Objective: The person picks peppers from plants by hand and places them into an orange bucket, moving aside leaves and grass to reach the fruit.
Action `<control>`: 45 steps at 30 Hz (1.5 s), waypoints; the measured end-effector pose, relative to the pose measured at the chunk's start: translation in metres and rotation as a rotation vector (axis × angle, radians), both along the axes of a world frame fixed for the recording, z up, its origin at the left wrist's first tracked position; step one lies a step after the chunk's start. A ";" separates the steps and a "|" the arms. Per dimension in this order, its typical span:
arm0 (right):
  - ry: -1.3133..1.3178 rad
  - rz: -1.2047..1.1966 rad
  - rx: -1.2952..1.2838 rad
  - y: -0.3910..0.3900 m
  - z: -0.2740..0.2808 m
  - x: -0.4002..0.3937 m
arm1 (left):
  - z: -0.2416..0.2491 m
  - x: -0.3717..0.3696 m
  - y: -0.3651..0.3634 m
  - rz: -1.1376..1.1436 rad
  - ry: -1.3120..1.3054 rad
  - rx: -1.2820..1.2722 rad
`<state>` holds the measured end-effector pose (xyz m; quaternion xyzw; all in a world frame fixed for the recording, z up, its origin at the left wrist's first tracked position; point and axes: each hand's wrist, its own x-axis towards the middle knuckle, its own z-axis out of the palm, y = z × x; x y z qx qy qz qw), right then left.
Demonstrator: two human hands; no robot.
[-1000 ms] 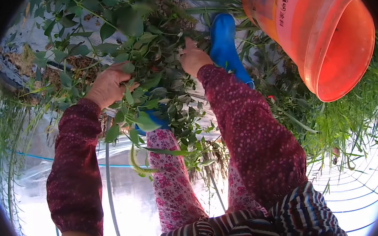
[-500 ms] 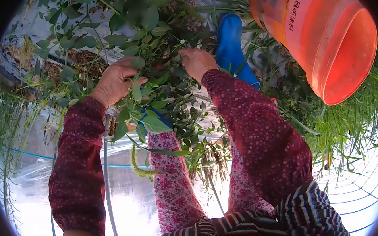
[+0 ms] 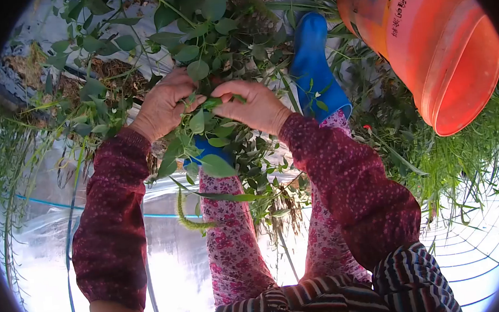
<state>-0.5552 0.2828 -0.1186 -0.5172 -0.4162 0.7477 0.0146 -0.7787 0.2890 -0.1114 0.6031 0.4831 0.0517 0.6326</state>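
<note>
Both of my hands are in among the leaves of a bushy green plant (image 3: pixel 216 26) in front of me. My left hand (image 3: pixel 166 107) is closed, its thumb and fingers pinched on a leafy stem (image 3: pixel 197 122). Coming from the other side, my right hand (image 3: pixel 251 104) has its thumb and forefinger curled together at a bright green piece (image 3: pixel 212 102) between the two hands. Whether that piece is a leaf or a fruit I cannot tell. Leaves partly cover the left fingertips.
An orange-red bucket (image 3: pixel 422 42) with black lettering lies tilted at upper right, its mouth toward me. My blue boots (image 3: pixel 316 68) stand among the plants. A thin blue line (image 3: pixel 166 215) crosses shiny sheeting at left. Long grass (image 3: pixel 461 163) grows below the bucket.
My right hand has moved left and slightly down, closing the gap to my left hand. The left hand has shifted slightly right, still pinching the foliage.
</note>
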 end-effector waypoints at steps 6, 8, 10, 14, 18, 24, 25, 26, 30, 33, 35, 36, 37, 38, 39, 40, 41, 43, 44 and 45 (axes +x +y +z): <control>-0.076 0.245 0.195 0.006 0.015 -0.018 | 0.002 0.011 -0.002 -0.053 0.094 0.172; -0.087 0.226 0.102 0.004 0.014 -0.014 | 0.000 0.016 -0.004 -0.048 0.139 0.176; -0.001 0.111 -0.084 -0.002 0.013 -0.002 | -0.003 0.021 -0.009 -0.143 0.183 0.150; 0.152 -0.165 -0.521 0.006 0.032 0.019 | -0.010 0.017 -0.007 -0.222 0.379 0.205; -0.144 -0.309 -0.661 0.009 0.005 0.027 | -0.009 0.020 -0.005 -0.299 0.490 0.233; -0.155 -0.458 -0.593 -0.002 -0.030 0.011 | -0.012 0.062 0.002 -0.217 0.775 0.265; -0.211 -0.511 -0.496 0.003 -0.029 0.009 | -0.014 0.066 0.004 -0.246 0.880 0.246; -0.151 -0.666 -0.479 -0.017 -0.061 0.017 | -0.030 0.059 -0.006 -0.224 0.919 0.312; -0.071 -0.230 -0.672 0.000 -0.037 0.037 | -0.043 0.041 0.013 -0.282 0.871 0.176; -0.312 -0.412 -0.553 -0.025 -0.055 0.047 | -0.062 0.007 0.001 -0.410 0.848 0.332; -0.334 -0.437 -0.417 -0.018 -0.060 0.042 | -0.038 0.017 0.042 -0.453 0.840 0.062; -0.292 -0.417 -0.339 -0.016 -0.065 0.038 | -0.028 0.019 0.054 -0.496 0.820 -0.223; -0.250 -0.397 -0.261 -0.013 -0.071 0.033 | -0.030 0.018 0.054 -0.499 0.824 -0.224; -0.272 -0.326 -0.169 -0.013 -0.081 0.028 | -0.034 0.016 0.054 -0.563 0.839 -0.204; -0.271 -0.327 -0.172 -0.012 -0.088 0.022 | -0.040 0.015 0.052 -0.628 0.851 -0.185; -0.280 -0.389 -0.213 -0.011 -0.094 0.016 | -0.045 0.013 0.046 -0.632 0.850 -0.187; -0.289 -0.451 -0.254 -0.011 -0.098 0.013 | -0.047 0.011 0.040 -0.644 0.884 -0.091; -0.290 -0.409 -0.285 -0.011 -0.100 0.013 | -0.058 0.006 0.035 -0.654 0.917 0.006; -0.292 -0.363 -0.315 -0.012 -0.102 0.015 | -0.060 0.005 0.037 -0.576 0.862 -0.027; -0.295 -0.317 -0.344 -0.013 -0.103 0.017 | -0.062 0.004 0.039 -0.499 0.805 -0.059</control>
